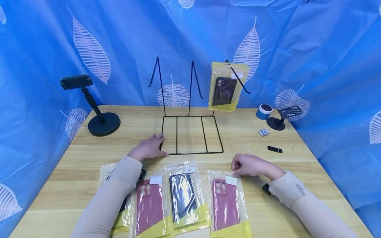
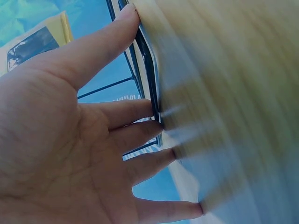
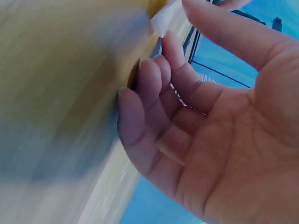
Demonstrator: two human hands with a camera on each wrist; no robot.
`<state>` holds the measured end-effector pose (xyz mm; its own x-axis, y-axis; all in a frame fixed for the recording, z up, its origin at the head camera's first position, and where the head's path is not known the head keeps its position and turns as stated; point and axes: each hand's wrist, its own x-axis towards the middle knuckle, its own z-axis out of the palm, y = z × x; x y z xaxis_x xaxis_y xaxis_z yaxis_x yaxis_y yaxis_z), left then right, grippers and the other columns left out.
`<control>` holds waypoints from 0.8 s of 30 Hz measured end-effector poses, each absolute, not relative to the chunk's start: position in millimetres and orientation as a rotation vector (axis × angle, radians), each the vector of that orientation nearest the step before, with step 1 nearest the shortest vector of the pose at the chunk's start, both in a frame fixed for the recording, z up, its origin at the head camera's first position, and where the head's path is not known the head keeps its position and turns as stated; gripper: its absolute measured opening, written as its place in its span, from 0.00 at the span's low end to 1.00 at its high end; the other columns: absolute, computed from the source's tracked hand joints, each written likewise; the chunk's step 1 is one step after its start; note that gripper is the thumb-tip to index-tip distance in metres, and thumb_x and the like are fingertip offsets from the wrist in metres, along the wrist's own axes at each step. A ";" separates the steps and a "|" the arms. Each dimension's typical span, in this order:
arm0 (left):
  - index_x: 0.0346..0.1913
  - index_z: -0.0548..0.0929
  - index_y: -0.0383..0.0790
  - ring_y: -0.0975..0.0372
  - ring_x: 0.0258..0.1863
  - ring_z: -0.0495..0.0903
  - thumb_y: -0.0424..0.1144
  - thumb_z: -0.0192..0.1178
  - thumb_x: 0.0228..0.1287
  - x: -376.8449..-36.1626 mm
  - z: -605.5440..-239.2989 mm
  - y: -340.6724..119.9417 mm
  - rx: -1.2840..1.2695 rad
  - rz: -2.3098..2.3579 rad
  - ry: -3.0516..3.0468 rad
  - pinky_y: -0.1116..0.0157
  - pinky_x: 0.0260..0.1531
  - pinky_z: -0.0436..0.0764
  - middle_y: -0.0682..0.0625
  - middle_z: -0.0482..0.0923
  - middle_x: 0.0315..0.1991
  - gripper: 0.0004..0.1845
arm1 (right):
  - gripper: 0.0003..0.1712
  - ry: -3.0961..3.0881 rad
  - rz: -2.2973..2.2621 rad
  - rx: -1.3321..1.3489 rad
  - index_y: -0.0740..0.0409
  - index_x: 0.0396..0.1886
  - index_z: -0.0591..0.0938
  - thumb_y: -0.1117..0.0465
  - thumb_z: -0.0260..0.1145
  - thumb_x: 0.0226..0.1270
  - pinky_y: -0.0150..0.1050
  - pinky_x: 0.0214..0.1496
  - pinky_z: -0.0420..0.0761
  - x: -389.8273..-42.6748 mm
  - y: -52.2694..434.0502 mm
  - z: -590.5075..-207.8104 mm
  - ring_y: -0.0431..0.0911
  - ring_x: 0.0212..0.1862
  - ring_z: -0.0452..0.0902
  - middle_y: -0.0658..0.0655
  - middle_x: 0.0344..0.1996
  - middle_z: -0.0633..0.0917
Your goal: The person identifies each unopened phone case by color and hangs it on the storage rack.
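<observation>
My left hand (image 1: 150,147) rests at the front left corner of a black wire display rack (image 1: 196,153), fingers spread and fairly straight. In the left wrist view its thumb and fingertips touch the rack's base wire and the wood. At the top right corner of a bagged pink phone case (image 1: 225,205), my right hand (image 1: 249,164) has its fingers curled. Its thumb and index finger pinch the bag's edge near the white label (image 3: 163,19). Left of that lie a bagged dark phone case (image 1: 182,195), another bagged pink phone case (image 1: 149,206) and a bag partly hidden by my left sleeve.
A bagged black phone case (image 1: 225,91) hangs on the rack's right hook. A black phone stand (image 1: 102,124) stands back left. At right are a blue round speaker (image 1: 264,112), a small black stand (image 1: 276,123), a silver player (image 1: 263,132) and a black USB stick (image 1: 275,149).
</observation>
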<state>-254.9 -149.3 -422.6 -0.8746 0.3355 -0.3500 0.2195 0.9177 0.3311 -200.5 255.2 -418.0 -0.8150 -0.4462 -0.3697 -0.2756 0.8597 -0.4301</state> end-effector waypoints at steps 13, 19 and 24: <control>0.78 0.51 0.36 0.39 0.78 0.42 0.59 0.63 0.64 -255.4 -421.9 -148.8 0.420 0.385 2.672 0.30 0.69 0.51 0.39 0.40 0.80 0.51 | 0.03 2.681 -0.606 -0.629 0.50 0.34 0.78 0.59 0.64 0.69 0.34 0.33 0.74 -192.2 266.2 -402.2 0.38 0.28 0.71 0.45 0.25 0.79; 0.78 0.52 0.35 0.38 0.78 0.43 0.60 0.63 0.64 -256.5 -423.2 -149.1 0.434 0.382 2.674 0.30 0.69 0.52 0.39 0.41 0.80 0.51 | 0.03 2.772 -0.990 -0.656 0.53 0.40 0.78 0.59 0.60 0.74 0.35 0.34 0.81 -194.2 275.1 -380.0 0.39 0.31 0.78 0.48 0.30 0.83; 0.78 0.52 0.35 0.39 0.78 0.43 0.60 0.63 0.63 -257.4 -424.7 -148.6 0.438 0.379 2.677 0.30 0.69 0.53 0.39 0.41 0.80 0.51 | 0.08 2.958 -1.282 -0.805 0.58 0.47 0.81 0.68 0.59 0.74 0.31 0.32 0.79 -190.7 271.9 -359.5 0.38 0.29 0.76 0.53 0.33 0.83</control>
